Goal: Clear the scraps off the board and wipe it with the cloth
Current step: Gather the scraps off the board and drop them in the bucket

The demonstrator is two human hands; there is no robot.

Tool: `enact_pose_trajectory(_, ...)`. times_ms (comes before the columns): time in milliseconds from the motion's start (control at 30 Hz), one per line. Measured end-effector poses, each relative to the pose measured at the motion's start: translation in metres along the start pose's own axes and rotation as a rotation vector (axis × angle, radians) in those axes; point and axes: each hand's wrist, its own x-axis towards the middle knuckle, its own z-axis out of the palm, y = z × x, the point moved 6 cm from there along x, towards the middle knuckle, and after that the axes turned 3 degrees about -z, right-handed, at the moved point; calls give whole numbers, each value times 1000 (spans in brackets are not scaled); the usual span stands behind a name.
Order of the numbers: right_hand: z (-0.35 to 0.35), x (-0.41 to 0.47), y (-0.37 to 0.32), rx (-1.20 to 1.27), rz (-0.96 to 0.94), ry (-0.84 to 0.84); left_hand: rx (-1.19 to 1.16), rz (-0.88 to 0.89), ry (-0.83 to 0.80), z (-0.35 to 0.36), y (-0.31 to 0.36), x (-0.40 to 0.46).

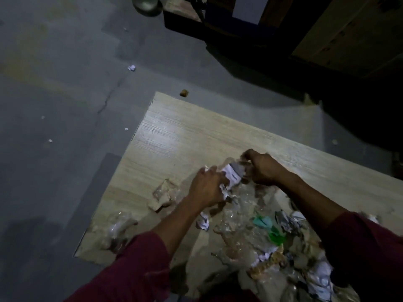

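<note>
- Here, a pale wood-grain board [174,136] lies flat on a grey floor [54,83], its far half bare and its near half strewn with scraps [250,227].
- The scraps are a loose heap of clear crumpled plastic, white paper wads and brownish bits, with a teal piece [262,222] and a green piece [277,237] lying near each other in the middle of the heap.
- The left hand [206,188] is curled closed on a bunch of white paper [231,175] and clear plastic at the far edge of the heap.
- The right hand [261,168] is closed too, its fingers pinching clear plastic just beside that paper; the two hands sit close together, with the paper between them.
- Both forearms reach in from the near edge in dark red sleeves [139,262].
- A separate clump of clear plastic [118,227] lies near the board's left edge, and another brownish scrap [162,196] lies just left of the left hand.
- Small white bits dot the floor off the board, one wad [131,68] well beyond the far corner, and a small brown lump [184,92] lies just past the far edge.
- No cloth can be picked out in this dim view.
- Dark furniture [283,29] stands at the top right.
</note>
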Motion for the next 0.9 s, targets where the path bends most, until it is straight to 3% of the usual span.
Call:
enact_pose_trajectory(100,-3,-19,1,-49,65,135,54,28,-29,26,22,-28)
enact_pose_trajectory(200,-14,-34,-12,-54,117,329,-36,-42,45,24,26,-45)
enact_pose_trajectory(300,-19,-43,-58,32,-43,441,-193,-120,281,-8,6,-67)
enact_pose_trajectory(367,-7,-43,-102,79,-234,382,-230,-192,493,-29,-24,-97)
enact_pose_trajectory(433,22,-40,-150,73,-463,274,-159,-434,636,-42,-63,-140)
enact_pose_trajectory(500,61,-29,-194,-58,-597,189,-14,-803,691,-45,-95,-193)
enact_pose_trajectory(567,95,-23,-232,-213,-600,62,-5,-1121,620,-35,-123,-241)
enact_pose_trajectory(633,122,-20,-254,-300,-601,-56,-234,-1262,517,-14,-142,-268)
enact_pose_trajectory(700,135,-23,-262,-361,-608,-101,-406,-1221,481,4,-148,-271)
enact_pose_trajectory(833,146,-41,-222,-373,-602,-88,-448,-976,532,22,-116,-240)
enact_pose_trajectory(900,143,-55,-187,-420,-627,-69,-498,-876,479,35,-83,-219)
